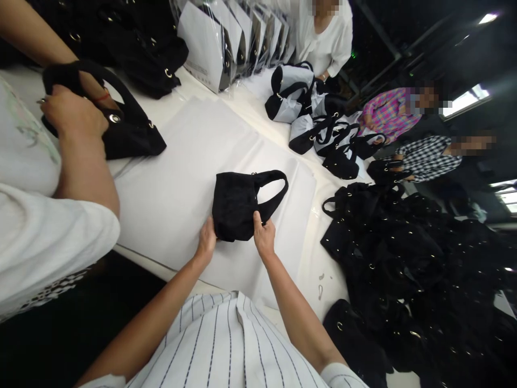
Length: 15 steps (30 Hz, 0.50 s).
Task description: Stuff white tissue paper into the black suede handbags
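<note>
A small black handbag (234,206) with a looped strap is held between my two hands over large white paper sheets (189,156). Its strap points to the right. My left hand (207,237) grips the bag's lower left edge, with most of its fingers hidden under or behind the cloth. At the bag's right side, near the foot of the strap, my right hand (264,234) is closed on it with the thumb on top.
At left a co-worker's hands handle another black bag (133,129). A big heap of black bags (420,269) covers the right side. Farther back lie bags stuffed with white paper (299,86) and a row of plastic-wrapped bags (202,46). Several people stand along the table.
</note>
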Each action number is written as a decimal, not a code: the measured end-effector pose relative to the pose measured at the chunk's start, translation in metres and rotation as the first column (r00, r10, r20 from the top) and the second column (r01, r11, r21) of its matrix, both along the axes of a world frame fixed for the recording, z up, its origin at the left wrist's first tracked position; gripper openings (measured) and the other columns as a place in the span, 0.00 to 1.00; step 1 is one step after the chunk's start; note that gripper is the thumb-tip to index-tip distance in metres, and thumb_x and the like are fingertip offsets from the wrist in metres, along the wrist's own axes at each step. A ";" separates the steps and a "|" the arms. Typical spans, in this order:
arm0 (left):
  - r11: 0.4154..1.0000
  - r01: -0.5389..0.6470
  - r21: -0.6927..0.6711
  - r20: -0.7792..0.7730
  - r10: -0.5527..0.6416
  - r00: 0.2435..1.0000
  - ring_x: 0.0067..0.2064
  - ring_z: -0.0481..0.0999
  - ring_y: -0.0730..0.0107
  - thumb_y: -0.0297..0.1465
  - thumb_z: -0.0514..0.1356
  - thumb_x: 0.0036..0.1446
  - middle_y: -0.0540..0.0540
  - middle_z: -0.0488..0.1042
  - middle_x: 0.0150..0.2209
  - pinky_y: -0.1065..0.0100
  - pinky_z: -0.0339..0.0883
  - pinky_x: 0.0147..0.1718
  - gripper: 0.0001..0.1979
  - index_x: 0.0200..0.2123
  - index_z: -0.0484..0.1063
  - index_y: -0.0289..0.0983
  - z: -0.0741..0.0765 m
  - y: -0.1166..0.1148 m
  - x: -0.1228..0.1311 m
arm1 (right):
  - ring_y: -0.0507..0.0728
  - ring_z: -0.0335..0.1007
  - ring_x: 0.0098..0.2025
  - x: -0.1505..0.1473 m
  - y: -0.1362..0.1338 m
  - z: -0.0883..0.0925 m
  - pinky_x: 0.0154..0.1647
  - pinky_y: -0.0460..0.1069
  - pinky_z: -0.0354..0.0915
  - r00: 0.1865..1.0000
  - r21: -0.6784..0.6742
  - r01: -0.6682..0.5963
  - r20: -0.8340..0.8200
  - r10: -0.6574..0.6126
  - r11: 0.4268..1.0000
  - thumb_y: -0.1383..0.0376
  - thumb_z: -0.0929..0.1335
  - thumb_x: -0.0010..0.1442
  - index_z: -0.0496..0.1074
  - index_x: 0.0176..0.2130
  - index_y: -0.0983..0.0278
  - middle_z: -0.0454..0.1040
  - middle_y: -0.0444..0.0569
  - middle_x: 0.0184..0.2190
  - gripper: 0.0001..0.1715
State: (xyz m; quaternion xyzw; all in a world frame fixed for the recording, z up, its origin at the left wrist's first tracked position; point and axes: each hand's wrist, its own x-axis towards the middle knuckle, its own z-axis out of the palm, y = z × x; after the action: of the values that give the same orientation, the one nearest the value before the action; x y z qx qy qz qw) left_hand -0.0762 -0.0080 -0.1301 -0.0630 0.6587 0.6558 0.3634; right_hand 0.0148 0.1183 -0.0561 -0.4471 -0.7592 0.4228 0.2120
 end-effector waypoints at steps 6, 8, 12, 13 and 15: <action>0.985 -0.170 -0.029 -0.457 0.139 0.879 0.62 0.62 0.59 0.45 0.44 0.67 0.37 0.65 0.59 0.58 0.53 0.63 0.25 0.58 0.62 0.37 0.046 0.008 0.031 | 0.64 0.73 0.49 0.005 -0.005 0.017 0.50 0.56 0.66 0.992 0.101 0.099 0.070 -0.107 0.990 0.46 0.60 0.64 0.74 0.47 0.64 0.79 0.55 0.40 0.29; 0.992 -0.122 -0.024 -0.618 0.082 0.782 0.64 0.60 0.58 0.42 0.47 0.66 0.35 0.62 0.61 0.57 0.51 0.64 0.25 0.61 0.60 0.35 0.051 0.010 0.035 | 0.64 0.74 0.47 0.009 -0.005 0.019 0.48 0.55 0.67 0.987 0.106 0.141 0.057 -0.148 0.984 0.46 0.59 0.65 0.75 0.46 0.64 0.79 0.55 0.40 0.29; 0.999 -0.021 -0.048 -0.718 -0.020 0.696 0.62 0.64 0.57 0.40 0.47 0.66 0.35 0.67 0.57 0.57 0.54 0.63 0.23 0.59 0.64 0.35 0.034 0.013 0.027 | 0.63 0.75 0.46 0.015 -0.004 0.025 0.47 0.55 0.67 0.985 0.122 0.169 0.021 -0.173 0.978 0.48 0.59 0.65 0.75 0.45 0.63 0.79 0.54 0.41 0.27; 0.999 0.020 -0.043 -0.713 -0.044 0.700 0.61 0.65 0.58 0.40 0.46 0.66 0.36 0.68 0.55 0.57 0.55 0.62 0.23 0.58 0.66 0.36 0.028 0.014 0.023 | 0.63 0.75 0.46 0.017 -0.003 0.026 0.47 0.55 0.67 0.984 0.128 0.171 0.017 -0.175 0.977 0.48 0.59 0.65 0.75 0.45 0.63 0.79 0.54 0.41 0.27; 0.994 0.110 -0.018 -0.703 -0.091 0.705 0.59 0.68 0.59 0.40 0.46 0.66 0.38 0.70 0.54 0.57 0.56 0.62 0.22 0.56 0.68 0.37 0.019 0.016 0.016 | 0.63 0.74 0.46 0.020 -0.003 0.027 0.48 0.55 0.66 0.980 0.123 0.196 -0.002 -0.198 0.973 0.47 0.60 0.64 0.75 0.45 0.64 0.79 0.54 0.40 0.27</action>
State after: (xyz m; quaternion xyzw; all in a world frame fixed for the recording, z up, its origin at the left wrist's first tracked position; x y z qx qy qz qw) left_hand -0.0604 0.0083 -0.1107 0.2314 0.7416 0.6178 0.1214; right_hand 0.0350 0.1154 -0.0287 -0.5086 -0.7367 0.3500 0.2758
